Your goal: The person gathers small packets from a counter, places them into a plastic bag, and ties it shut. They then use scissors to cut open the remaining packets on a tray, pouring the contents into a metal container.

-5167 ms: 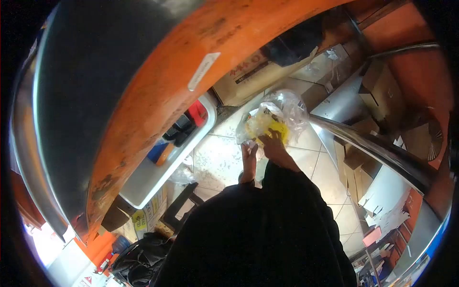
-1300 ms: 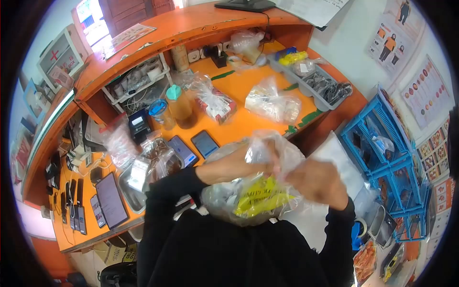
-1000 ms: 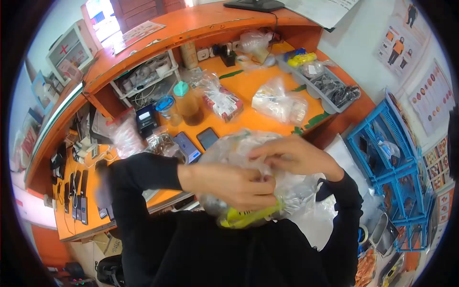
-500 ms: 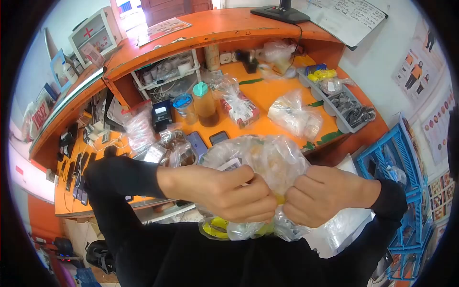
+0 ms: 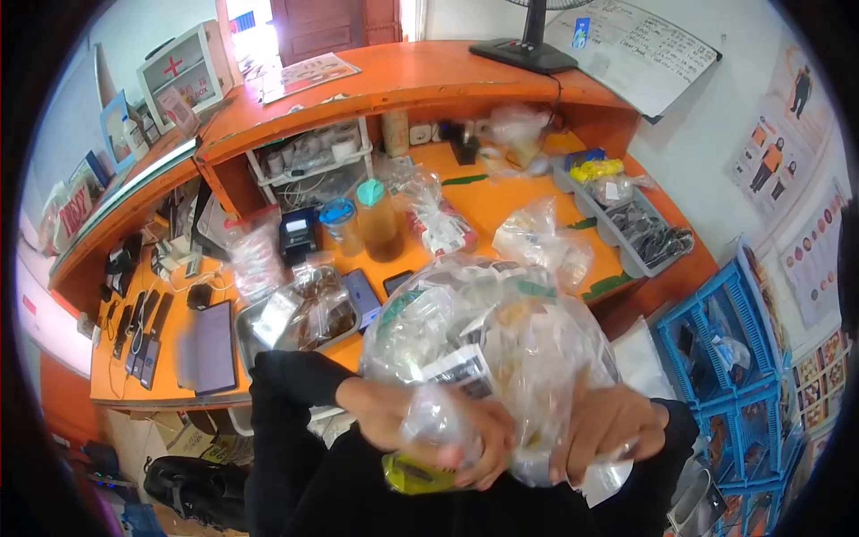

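Observation:
A big clear plastic bag [image 5: 403, 331] bulges in front of me, filled with crumpled clear plastic and papers, one of them a printed white label [image 5: 458, 369]. My left hand [image 5: 479, 438], smeared by motion, is closed on a bunched piece of clear plastic [image 5: 437, 421] at the bag's near side. Below it hangs a yellow packet [image 5: 416, 474] in clear wrap. My right hand [image 5: 604, 434] has its fingers curled round the gathered plastic at the bag's near right. A white paper corner [image 5: 607, 481] shows beneath that hand.
Behind the bag stand a bottle with a turquoise lid [image 5: 379, 224] and a blue-lidded jar [image 5: 342, 224]. To the left are a tray [image 5: 344, 338] of bagged items and a tablet [image 5: 215, 349]. A grey bin [image 5: 640, 249] and blue racks [image 5: 716, 358] stand right.
My hands have come down and moved apart, from nearly touching to either side of the gathered plastic. More of the bag now shows, and the view has shifted slightly.

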A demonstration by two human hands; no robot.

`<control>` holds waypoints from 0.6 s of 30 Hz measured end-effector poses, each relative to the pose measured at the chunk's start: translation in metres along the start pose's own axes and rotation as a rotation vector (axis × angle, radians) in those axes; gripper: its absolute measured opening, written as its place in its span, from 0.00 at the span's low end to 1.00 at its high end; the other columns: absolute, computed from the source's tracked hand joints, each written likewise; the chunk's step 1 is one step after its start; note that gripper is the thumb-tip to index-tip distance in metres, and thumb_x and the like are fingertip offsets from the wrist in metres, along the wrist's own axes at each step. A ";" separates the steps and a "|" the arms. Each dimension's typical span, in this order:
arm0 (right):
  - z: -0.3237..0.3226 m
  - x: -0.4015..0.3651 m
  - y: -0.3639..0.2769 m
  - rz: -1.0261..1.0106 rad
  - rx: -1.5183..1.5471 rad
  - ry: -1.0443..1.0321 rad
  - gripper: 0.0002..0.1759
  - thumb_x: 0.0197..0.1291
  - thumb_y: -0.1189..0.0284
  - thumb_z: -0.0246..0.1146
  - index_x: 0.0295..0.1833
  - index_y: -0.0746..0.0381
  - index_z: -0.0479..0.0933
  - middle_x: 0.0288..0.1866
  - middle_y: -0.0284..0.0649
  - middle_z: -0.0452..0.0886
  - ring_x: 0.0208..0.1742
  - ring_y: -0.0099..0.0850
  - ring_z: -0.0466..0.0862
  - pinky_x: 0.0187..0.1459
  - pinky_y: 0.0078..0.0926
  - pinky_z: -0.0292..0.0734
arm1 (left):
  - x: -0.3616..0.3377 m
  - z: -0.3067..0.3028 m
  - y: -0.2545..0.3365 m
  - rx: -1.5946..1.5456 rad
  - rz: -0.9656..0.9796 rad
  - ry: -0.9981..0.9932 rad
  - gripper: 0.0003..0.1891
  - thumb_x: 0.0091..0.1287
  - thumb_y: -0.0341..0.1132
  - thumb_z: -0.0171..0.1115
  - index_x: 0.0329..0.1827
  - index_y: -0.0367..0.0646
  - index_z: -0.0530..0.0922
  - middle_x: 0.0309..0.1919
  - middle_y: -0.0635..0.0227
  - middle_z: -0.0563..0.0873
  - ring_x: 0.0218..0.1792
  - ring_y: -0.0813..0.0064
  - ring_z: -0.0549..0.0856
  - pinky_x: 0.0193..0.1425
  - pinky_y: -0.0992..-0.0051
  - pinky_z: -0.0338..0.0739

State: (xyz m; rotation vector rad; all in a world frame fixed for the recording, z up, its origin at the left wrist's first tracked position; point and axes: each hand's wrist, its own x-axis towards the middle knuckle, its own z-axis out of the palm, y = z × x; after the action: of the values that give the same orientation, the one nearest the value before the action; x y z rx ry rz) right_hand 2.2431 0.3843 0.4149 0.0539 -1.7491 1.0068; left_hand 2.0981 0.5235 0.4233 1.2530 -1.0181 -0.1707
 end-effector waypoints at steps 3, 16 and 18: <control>0.010 -0.005 -0.036 0.453 -0.413 -0.019 0.08 0.43 0.77 0.44 0.20 0.67 0.67 0.26 0.41 0.72 0.32 0.35 0.75 0.44 0.31 0.56 | -0.009 0.002 0.005 0.276 -0.098 0.085 0.13 0.63 0.36 0.44 0.26 0.35 0.68 0.25 0.62 0.73 0.32 0.63 0.74 0.49 0.65 0.61; 0.019 -0.013 -0.021 0.530 -1.183 0.127 0.08 0.32 0.69 0.59 0.22 0.58 0.68 0.43 0.34 0.70 0.49 0.42 0.63 0.46 0.43 0.54 | 0.001 -0.008 -0.018 0.663 -0.369 0.408 0.10 0.53 0.28 0.54 0.38 0.36 0.69 0.32 0.59 0.73 0.32 0.65 0.76 0.35 0.69 0.70; 0.021 0.001 -0.007 0.280 -1.564 0.119 0.10 0.30 0.66 0.60 0.24 0.56 0.70 0.45 0.34 0.68 0.50 0.41 0.61 0.47 0.48 0.53 | 0.004 -0.001 -0.034 0.804 -0.290 0.308 0.12 0.51 0.27 0.55 0.38 0.37 0.69 0.32 0.60 0.72 0.31 0.65 0.76 0.35 0.69 0.70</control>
State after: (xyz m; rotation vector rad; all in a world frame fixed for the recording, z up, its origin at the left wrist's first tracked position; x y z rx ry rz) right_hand 2.2303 0.3668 0.4183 -1.2103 -2.0056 -0.3883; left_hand 2.1151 0.5096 0.3964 2.0830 -0.6347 0.2338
